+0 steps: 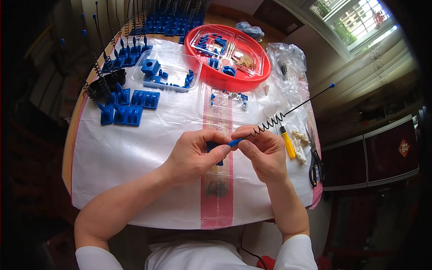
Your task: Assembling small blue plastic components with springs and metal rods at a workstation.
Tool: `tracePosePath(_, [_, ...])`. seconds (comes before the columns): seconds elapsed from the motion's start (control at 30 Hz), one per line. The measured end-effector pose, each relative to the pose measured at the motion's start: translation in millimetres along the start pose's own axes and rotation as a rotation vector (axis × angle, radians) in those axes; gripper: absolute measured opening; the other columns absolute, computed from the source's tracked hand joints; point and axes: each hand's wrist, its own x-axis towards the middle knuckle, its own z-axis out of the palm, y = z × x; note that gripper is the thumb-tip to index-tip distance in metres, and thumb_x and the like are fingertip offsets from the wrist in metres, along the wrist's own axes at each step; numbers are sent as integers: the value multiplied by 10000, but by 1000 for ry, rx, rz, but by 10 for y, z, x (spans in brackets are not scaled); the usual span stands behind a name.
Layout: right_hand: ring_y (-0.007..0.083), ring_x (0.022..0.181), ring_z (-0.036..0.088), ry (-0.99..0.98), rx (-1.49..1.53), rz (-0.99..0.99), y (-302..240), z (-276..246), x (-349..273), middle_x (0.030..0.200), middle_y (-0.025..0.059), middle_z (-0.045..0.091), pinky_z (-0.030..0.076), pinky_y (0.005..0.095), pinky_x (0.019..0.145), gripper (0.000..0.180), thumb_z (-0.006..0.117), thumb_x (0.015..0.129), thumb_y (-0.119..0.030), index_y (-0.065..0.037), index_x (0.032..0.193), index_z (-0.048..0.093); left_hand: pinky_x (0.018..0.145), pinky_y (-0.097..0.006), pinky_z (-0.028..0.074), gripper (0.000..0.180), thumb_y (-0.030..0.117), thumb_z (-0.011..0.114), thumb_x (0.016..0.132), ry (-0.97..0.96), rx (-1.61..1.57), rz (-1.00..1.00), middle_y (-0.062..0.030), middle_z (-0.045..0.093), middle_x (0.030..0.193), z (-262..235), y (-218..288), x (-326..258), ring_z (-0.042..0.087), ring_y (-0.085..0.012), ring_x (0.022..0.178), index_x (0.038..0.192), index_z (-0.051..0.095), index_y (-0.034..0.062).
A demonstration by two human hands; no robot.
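Note:
Over the middle of the table, my left hand (191, 153) is closed in a pinch on a blue plastic base piece (235, 142) with a tapered end. Most of that piece is behind my fingers. From its tip a black coil spring (267, 124) runs up to the right, ending in a straight wire with a small blue ball (332, 85). My right hand (269, 157) is closed where the spring meets the blue tip, its thumb and forefinger around the joint. Whether the spring is fixed in the tip is hidden by the fingers.
A clear tray (195, 81) of blue parts and a red basin (202, 78) stand behind my hands. Blue bases (128, 116) with upright springs crowd the left and back. A yellow-handled screwdriver (288, 145) and black-handled scissors (316, 168) lie at right.

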Motion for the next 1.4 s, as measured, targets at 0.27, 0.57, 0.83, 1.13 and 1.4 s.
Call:
tracePosePath(0.27, [147,959,632,16,-17,0,-5,14,0,1034,90,669,521,298,860,180,660,891,26,34,1071,660,770,-239,499,155,49,598,943,-2,3,6,-32,647,931,-6,-11,-3,602,-76,858,1077,642,-14])
tracePosePath(0.57, [153,973,635,-2,-26,-11,-5,30,5,1058,95,663,524,305,875,194,655,888,38,35,1083,655,743,-221,477,142,54,605,940,-1,-17,34,-21,623,945,-9,-16,0,567,-58,855,1063,640,-8])
tracePosePath(0.83, [164,1019,637,-15,-78,1,-21,21,-14,1099,115,660,521,309,908,271,663,878,42,52,1146,621,693,-216,465,118,27,635,913,56,35,142,-15,595,940,0,-49,20,548,-51,804,1028,632,0])
tracePosePath(1.13, [190,1055,623,15,-135,-78,-53,49,-14,1129,149,646,514,321,918,274,663,882,29,66,1149,615,765,-235,472,106,20,635,914,97,89,249,-45,564,1024,10,-50,36,564,-92,883,1014,628,-11])
tracePosePath(1.4, [192,998,606,48,-194,-144,-65,33,5,1086,158,640,490,331,891,139,645,906,-20,48,1025,666,719,-239,494,132,51,636,921,2,9,96,-40,575,992,10,5,8,581,-91,831,1029,627,-24])
